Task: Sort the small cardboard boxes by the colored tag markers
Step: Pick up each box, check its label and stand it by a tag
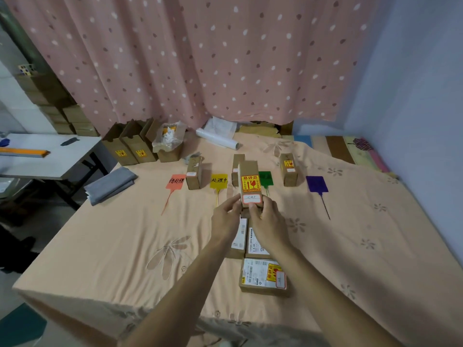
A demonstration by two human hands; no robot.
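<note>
Head view, frame centre: held box (249, 181) was brown cardboard, with a yellow-red fragile sticker and a red-edged white label facing the camera. Its long axis stood upright, top leaning slightly away. Both left hand (225, 219) and right hand (268, 221) pinched its lower end. Four markers lay behind: red tag (176, 181), yellow tag (218, 181), green tag (266, 178), purple tag (317, 184). Three standing boxes (194, 175) were among them; three flat boxes (263, 276) lay below the hands.

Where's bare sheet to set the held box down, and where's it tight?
Bare: sheet left of the left hand, on the near side of the red tag; also right of the right hand, on the near side of the purple tag. Crowded: between yellow tag and green tag, where the held box is, and the flat boxes under the hands.
</note>
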